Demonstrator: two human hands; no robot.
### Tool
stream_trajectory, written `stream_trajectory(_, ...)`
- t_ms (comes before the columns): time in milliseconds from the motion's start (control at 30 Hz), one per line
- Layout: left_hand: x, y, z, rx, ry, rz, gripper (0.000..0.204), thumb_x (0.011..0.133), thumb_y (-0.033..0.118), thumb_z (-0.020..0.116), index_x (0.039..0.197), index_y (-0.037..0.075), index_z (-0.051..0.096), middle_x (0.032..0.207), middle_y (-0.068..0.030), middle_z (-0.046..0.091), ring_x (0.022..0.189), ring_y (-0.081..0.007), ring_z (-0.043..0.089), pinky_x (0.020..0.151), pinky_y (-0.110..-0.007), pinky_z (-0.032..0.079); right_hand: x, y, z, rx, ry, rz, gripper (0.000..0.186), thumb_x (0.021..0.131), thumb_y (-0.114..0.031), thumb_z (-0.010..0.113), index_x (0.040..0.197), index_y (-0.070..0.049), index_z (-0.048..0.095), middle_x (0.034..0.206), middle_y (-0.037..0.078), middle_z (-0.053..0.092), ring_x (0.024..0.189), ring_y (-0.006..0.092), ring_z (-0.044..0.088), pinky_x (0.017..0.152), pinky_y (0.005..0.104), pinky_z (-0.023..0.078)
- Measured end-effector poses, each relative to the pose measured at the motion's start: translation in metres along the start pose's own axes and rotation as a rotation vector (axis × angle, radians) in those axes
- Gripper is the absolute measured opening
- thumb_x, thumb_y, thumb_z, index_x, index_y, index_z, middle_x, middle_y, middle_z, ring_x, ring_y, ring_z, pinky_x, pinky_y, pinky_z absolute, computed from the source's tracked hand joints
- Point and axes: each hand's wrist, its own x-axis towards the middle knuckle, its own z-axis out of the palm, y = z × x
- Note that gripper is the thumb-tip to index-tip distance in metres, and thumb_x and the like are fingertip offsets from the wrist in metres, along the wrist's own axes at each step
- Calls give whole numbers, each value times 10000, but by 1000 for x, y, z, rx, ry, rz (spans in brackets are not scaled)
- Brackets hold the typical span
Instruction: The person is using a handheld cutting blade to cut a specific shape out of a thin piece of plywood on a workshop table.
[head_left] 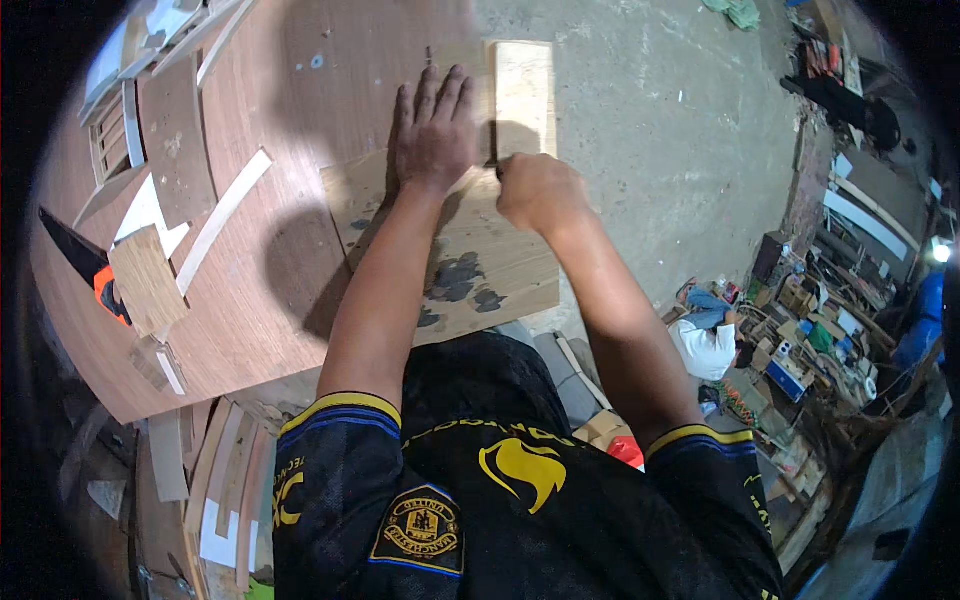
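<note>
My left hand (436, 135) presses flat, fingers stretched out, near the far edge of a plywood board (500, 270) with dark stains. This board lies over a larger reddish-brown wooden sheet (240, 330). My right hand (543, 192) is closed just to the right of it, by the board's far right part. A small dark bit shows at its thumb side, but the fist hides what it grips. Straight ahead of this fist lies a pale rectangular wood piece (524, 85), with a dark line along its left side.
At the left, a handsaw (72, 238) with an orange handle lies beside a small wood block (150, 280) and a curved pale strip (225, 220). To the right is concrete floor (660, 150). A person in a white shirt (700, 350) sits among cluttered boxes and scraps.
</note>
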Motion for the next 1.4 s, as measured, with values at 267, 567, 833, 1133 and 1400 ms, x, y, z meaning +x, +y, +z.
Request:
stream_trajectory(267,-3,1,6,12,10,-6,509,941,254,492,1425,96,513,1555,-51,405,1457,-306,324,1188,-549,196,-22,26,29,102,104,-6,316,908,-140,503,1150,-102,703,1062,203,716,1012,354,698,856,436,566)
stream_trajectory(567,-11,-2,1,139,-4,21,504,948,258,482,1437,139,519,1525,-18,453,1438,-307,363,1190,-533,211,-106,59,50,270,161,-49,244,964,-198,491,1106,-60,634,881,237,709,854,406,702,753,493,556)
stream_trajectory(833,-21,-5,13,75,101,51,445,941,260,518,1360,128,587,1473,-27,509,1403,-316,404,1164,-530,267,-104,56,79,365,206,-126,264,1000,-233,443,1036,-19,594,835,229,699,806,421,687,728,520,537)
stream_trajectory(1133,-28,15,0,-22,215,67,391,857,71,643,1247,87,642,1277,-80,588,1127,-331,524,1031,-475,405,-74,76,180,688,145,-191,243,922,-135,494,1118,9,488,927,311,642,877,503,613,765,571,466)
stream_trajectory(1400,-48,16,1,27,48,20,423,968,205,506,1367,75,560,1491,-110,466,1398,-353,380,1172,-522,257,-68,76,193,822,120,-222,306,930,-182,484,1158,14,425,966,366,626,929,534,607,817,589,454)
